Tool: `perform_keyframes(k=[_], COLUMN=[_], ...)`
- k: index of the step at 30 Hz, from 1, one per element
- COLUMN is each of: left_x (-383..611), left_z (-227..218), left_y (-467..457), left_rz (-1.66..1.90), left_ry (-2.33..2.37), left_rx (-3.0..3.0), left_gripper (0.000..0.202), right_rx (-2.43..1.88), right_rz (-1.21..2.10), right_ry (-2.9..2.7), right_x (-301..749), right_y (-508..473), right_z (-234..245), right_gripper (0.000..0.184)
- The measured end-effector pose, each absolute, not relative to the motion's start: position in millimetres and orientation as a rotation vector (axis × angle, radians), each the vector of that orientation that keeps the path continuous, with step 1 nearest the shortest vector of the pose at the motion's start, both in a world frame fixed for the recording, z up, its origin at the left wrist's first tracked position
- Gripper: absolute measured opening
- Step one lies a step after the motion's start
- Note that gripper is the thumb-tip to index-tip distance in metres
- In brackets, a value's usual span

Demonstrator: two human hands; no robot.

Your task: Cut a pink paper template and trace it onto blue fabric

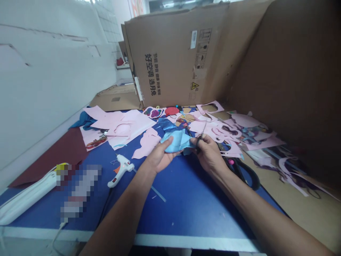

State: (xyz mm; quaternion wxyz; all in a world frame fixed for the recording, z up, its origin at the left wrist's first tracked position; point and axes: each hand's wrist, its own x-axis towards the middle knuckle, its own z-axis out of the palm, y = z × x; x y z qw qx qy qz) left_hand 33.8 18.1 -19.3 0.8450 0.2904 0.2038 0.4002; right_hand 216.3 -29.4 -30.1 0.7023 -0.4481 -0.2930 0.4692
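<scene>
The left hand [159,156] is pinching a crumpled piece of shiny light-blue fabric [177,141] between thumb and curled fingers, holding it just above the blue tabletop [183,202]. At its 3 o'clock, the right hand [209,153] is closing around small black-handled scissors [200,139], whose blades are pointing toward 12 o'clock beside the fabric's edge. Judging by the many cut pink paper scraps [226,131] lying at 1 o'clock, much cutting looks done; the blue piece seems only partly trimmed. A white glue gun [120,170] is resting at 9 o'clock.
</scene>
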Motion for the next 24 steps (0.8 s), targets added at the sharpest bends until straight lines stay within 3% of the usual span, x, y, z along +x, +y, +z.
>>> perform_keyframes(k=[2,5,8,16,21,24], left_x=[30,32,36,41,53,60], left_z=[-18,-15,-13,-23,-35,-38], left_y=[25,26,20,14,5,1], left_rz=[0.816,0.877,0.941,0.872,0.852,0.886], left_ry=[0.476,0.408,0.335,0.358,0.35,0.351], left_rx=[0.522,0.459,0.462,0.455,0.636,0.712], left_gripper=[0.041,0.052,0.044,0.053,0.081,0.073], right_rx=[-1.003,-1.008,-1.014,-1.043,-1.05,-1.058], right_rz=[1.031,1.014,1.007,0.985,0.966,0.941], right_ry=[-0.664,-0.679,-0.69,-0.696,-0.713,-0.734], right_x=[215,213,213,217,217,214], right_y=[-30,-30,-30,-29,-28,-29], right_z=[-31,-33,-33,-32,-34,-35], right_gripper=[0.044,0.044,0.044,0.041,0.044,0.045])
